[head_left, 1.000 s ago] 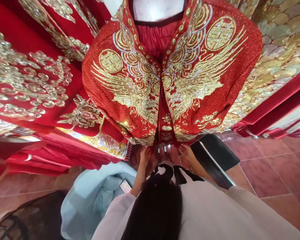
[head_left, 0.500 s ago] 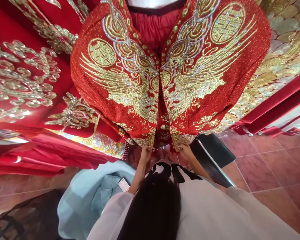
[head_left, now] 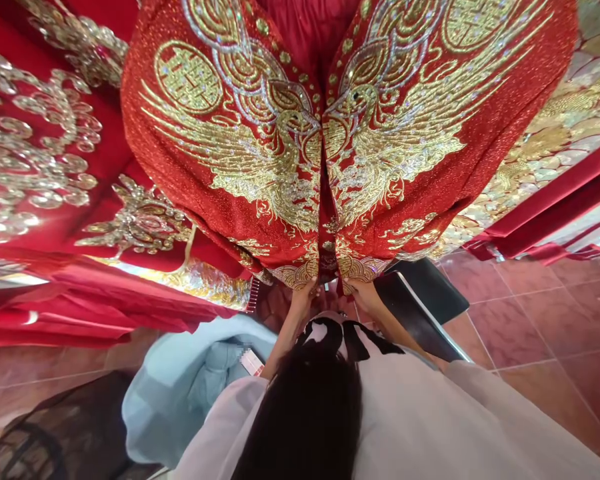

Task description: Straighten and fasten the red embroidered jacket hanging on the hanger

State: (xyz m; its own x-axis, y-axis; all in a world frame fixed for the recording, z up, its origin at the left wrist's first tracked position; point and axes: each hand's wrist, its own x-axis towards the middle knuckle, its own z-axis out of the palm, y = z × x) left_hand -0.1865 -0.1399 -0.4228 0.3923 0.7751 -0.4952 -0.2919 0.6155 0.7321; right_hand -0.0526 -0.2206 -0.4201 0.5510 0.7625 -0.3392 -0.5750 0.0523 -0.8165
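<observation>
A red embroidered jacket (head_left: 260,167) hangs in front of me, its front covered with gold birds, round medallions and beaded scallops. My left hand (head_left: 306,293) is closed on the bottom corner of its left front panel. Gripping the matching corner of the right panel is my right hand (head_left: 361,292). Between the two panels a narrow gap shows dark red cloth. The lower fingers of both hands are partly hidden behind the hem.
To the left hangs a red garment (head_left: 107,160) with jewelled trim. A gold scaly garment (head_left: 530,173) is on the right. Below stand a light blue chair (head_left: 150,393) with a phone (head_left: 251,361) and a black chair (head_left: 415,300). The floor is reddish tile (head_left: 525,320).
The jacket looks larger and nearer, and its top edge has gone out of view. Both hands have drawn closer together with the hem corners, narrowing the gap between the panels.
</observation>
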